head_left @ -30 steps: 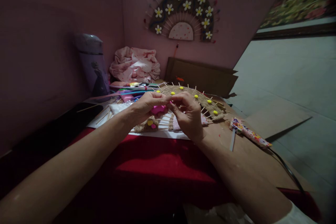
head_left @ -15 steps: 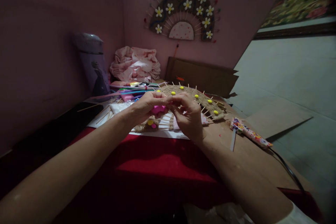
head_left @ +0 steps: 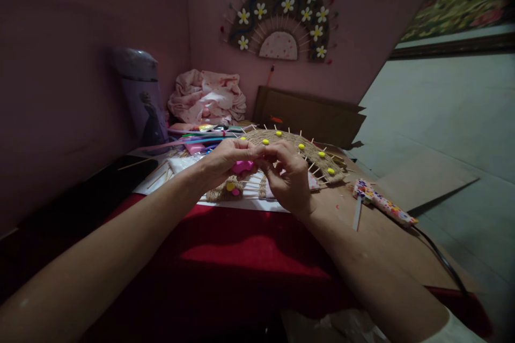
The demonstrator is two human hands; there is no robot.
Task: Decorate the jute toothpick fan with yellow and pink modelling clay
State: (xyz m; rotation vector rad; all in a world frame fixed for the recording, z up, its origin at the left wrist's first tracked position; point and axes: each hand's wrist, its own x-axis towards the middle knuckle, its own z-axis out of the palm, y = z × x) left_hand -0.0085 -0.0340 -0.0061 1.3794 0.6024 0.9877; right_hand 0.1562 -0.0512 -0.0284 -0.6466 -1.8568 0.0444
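My left hand (head_left: 230, 159) and my right hand (head_left: 287, 171) meet fingertip to fingertip above the table, both closed in a pinch. A bright pink lump (head_left: 242, 166), like modelling clay, shows under the curled fingers of my left hand. Whatever lies between the touching fingertips is too small or hidden to make out. Just behind and below the hands rests an arched fan of woven twine (head_left: 277, 142) on thin sticks, dotted with yellow ovals (head_left: 301, 146). Near its left end are a yellow disc (head_left: 230, 186) and a pink piece (head_left: 235, 192). My right hand covers part of its spotted centre.
A flower-patterned glue gun (head_left: 386, 208) with a black cord lies on brown board at the right. Pink cloth (head_left: 207, 96), a purple cylinder (head_left: 145, 102) and cardboard (head_left: 309, 115) stand behind. Red cloth (head_left: 225, 246) covers the front. A flowered fan (head_left: 287, 5) hangs on the wall.
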